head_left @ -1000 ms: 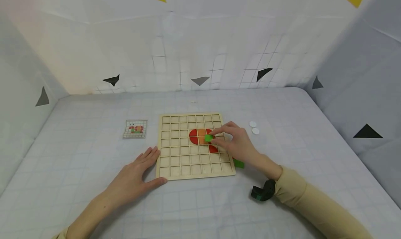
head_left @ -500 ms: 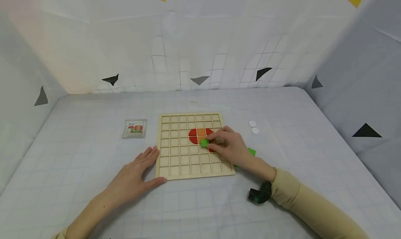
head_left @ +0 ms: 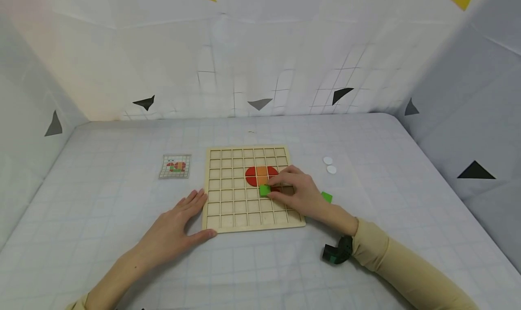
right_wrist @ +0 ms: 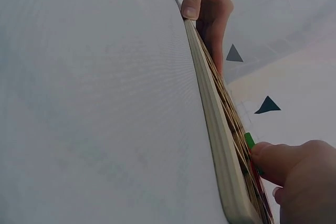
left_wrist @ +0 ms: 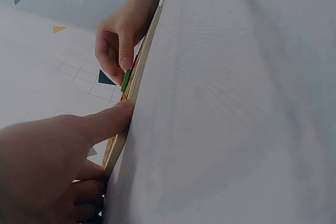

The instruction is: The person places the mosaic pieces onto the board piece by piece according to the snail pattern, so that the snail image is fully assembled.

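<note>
A wooden grid board (head_left: 240, 209) lies on the table with red and orange tiles set in its cells. My right hand (head_left: 303, 191) pinches a green square tile (head_left: 264, 190) between thumb and fingers, at a cell just below the orange tile (head_left: 262, 171). In the right wrist view the green tile (right_wrist: 249, 139) stands at the board's surface by the thumb. My left hand (head_left: 172, 228) rests along the board's left edge with straight fingers, thumb at the near corner. Rounded red tiles (head_left: 251, 176) flank the orange; another red one is partly hidden under my right hand.
Left of the board lies a small picture card (head_left: 175, 166) with a coloured grid drawing. Two white discs (head_left: 329, 165) lie to its right. Another green tile (head_left: 327, 197) shows beside my right wrist, partly covered. White cloth walls (head_left: 260, 52) rise behind the table.
My right hand has moved slightly left and toward me, bringing the green tile from over the orange tile to the cell below it. The left hand has stayed still.
</note>
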Motion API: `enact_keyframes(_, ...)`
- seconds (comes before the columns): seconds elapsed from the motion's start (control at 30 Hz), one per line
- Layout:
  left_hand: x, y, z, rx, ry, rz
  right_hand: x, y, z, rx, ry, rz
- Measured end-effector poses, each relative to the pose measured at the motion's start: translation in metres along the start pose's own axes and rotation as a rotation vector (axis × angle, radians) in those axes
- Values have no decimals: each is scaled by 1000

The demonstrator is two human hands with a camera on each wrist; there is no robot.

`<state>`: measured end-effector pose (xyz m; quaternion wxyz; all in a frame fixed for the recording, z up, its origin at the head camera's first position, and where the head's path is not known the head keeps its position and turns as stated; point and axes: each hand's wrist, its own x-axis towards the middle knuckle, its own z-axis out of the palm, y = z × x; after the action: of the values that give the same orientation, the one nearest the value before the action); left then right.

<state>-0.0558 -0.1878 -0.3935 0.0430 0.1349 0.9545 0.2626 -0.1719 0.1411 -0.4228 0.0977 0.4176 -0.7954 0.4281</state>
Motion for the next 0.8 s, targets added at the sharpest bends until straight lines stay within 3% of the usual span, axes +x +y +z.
enact_keyframes(0.23, 0, 0, -1, -1, 4, 1, -1, -1, 1, 4, 4, -46)
enact_keyframes(0.8, 0, -1, 2, 1, -20, -14, 0, -2, 1, 17, 7, -39)
